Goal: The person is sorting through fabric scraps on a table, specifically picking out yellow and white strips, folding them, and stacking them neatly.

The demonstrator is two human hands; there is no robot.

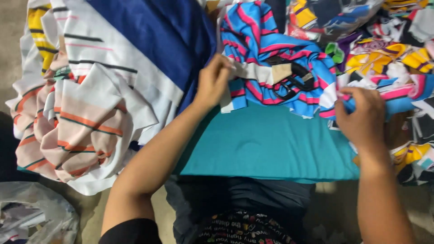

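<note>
A blue garment piece with pink, white and black stripes [271, 49] lies spread over a teal cloth [266, 144] in front of me. My left hand [212, 81] pinches its left edge near a white and beige patch [266, 72]. My right hand [361, 117] grips the same striped fabric at its right edge. Both hands hold it down on the teal cloth.
A pile of white fabric with orange, green and black stripes [77, 113] lies at left, beside a dark blue cloth [158, 31]. Multicoloured printed pieces [389, 54] are heaped at right. A clear plastic bag [31, 212] sits on the floor at lower left.
</note>
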